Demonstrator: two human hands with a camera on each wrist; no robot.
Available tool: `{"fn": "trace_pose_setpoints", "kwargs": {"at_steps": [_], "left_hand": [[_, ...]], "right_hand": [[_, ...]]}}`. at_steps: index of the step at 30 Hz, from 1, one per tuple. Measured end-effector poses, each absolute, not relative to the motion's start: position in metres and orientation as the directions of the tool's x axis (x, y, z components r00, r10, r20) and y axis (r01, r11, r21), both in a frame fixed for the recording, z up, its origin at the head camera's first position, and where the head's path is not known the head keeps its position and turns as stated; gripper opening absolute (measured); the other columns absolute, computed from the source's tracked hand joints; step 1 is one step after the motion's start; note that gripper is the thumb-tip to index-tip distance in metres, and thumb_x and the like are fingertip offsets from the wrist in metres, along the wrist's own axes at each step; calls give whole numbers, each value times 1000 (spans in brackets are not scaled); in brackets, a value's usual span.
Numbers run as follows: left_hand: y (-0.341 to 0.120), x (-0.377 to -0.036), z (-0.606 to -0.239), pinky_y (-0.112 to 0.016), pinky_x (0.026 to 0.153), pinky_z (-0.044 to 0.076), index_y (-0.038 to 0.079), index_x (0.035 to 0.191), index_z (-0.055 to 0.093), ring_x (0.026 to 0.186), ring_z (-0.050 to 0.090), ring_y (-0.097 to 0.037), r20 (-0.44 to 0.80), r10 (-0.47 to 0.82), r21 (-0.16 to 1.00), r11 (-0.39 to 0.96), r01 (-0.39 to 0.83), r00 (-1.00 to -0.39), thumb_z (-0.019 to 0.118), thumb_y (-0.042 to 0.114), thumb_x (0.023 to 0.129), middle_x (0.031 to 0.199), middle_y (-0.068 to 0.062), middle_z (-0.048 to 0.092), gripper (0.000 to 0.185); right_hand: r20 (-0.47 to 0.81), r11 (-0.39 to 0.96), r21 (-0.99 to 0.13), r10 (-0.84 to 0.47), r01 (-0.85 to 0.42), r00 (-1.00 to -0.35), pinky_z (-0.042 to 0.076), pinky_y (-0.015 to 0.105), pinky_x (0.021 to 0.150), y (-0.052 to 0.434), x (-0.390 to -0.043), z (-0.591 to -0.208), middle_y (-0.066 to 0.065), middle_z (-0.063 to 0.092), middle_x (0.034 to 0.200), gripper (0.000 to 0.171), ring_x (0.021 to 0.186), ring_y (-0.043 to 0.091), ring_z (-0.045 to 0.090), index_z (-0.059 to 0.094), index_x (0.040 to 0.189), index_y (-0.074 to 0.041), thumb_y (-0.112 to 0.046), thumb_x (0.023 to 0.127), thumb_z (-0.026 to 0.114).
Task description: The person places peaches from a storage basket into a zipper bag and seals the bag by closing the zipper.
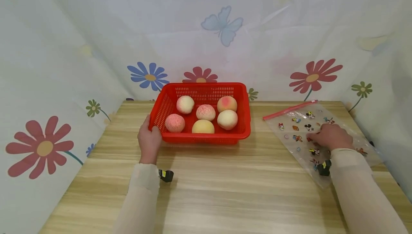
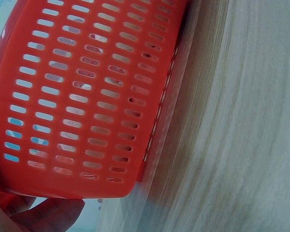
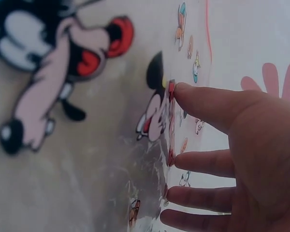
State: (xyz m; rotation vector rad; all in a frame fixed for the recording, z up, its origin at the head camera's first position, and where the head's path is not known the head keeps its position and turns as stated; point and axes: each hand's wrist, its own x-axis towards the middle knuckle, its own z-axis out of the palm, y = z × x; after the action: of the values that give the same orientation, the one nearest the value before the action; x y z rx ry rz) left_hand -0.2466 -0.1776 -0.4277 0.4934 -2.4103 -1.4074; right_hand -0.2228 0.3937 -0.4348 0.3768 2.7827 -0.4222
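Here's the left hand (image 1: 149, 141), fingers clamped on the red basket (image 1: 199, 140) at its near left corner, and the left wrist view has them curled up against the rim below the slotted end wall. The basket sits on the desk (image 1: 244, 191) just right of those fingers, six balls inside! Nearest the left fingers, a pink ball (image 1: 175, 123); farther from them behind it, a white ball (image 1: 185, 105) with pink flecks; next along, a speckled ball (image 1: 206, 112) in the middle and a yellow ball (image 1: 203, 126) at the near wall; farthest from the fingers, a blushed ball (image 1: 227, 103) sits behind a cream ball (image 1: 227, 120). Over to the right hand (image 1: 333, 137): fingers straight, held apart in the right wrist view, tips touching the clear bag (image 1: 302, 151) that lies flat on the desk beneath them. Its markings are cartoon prints: a mouse (image 3: 154, 108) right beside the thumb tip, a big cartoon face (image 3: 53, 77) farther left of the fingers. The bag's pink zip (image 1: 286, 111) runs beyond the right fingertips, and behind both hands hangs a flowered curtain (image 1: 273, 48).
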Motion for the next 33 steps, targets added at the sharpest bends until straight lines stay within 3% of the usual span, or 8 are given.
{"fn": "trace_pose_setpoints", "kwargs": {"at_steps": [8,17,21,28,33], "left_hand": [[-178,-246,-425,-47,112,37,16,152,32,138,42,-28,92,-443,880,456,-136,-892,38,14,97,154,-7,38,56],[-177,-246,-425,-46,109,41,19,153,30,137,43,-27,74,-437,883,446,-145,-896,39,15,97,155,-4,38,56],[-176,-247,-425,-46,109,40,20,153,29,138,42,-26,63,-438,885,440,-153,-897,39,16,97,155,-3,37,57],[-176,-247,-425,-46,109,41,24,153,27,139,41,-26,51,-438,884,438,-163,-898,37,17,98,156,-1,35,57],[-176,-246,-425,-46,107,42,24,154,27,138,42,-26,48,-436,888,430,-161,-899,37,17,98,156,-1,35,57]], "right_hand": [[-319,941,-225,173,252,-932,43,44,58,394,-225,-435,29,59,103,74,78,35,53,58,109,7,-63,85,58],[-310,950,-236,123,202,-943,41,36,57,392,-225,-436,17,62,84,58,73,30,54,60,90,-1,-59,86,60],[-294,955,-241,99,173,-951,41,35,57,390,-225,-437,14,62,81,56,71,28,53,61,92,-1,-56,86,61],[-259,963,-237,65,128,-964,47,46,65,389,-227,-439,27,62,104,67,81,34,56,58,115,8,-52,85,63],[-251,965,-242,37,100,-967,49,50,69,386,-228,-438,33,54,112,73,86,38,53,54,121,10,-52,85,64]]}}
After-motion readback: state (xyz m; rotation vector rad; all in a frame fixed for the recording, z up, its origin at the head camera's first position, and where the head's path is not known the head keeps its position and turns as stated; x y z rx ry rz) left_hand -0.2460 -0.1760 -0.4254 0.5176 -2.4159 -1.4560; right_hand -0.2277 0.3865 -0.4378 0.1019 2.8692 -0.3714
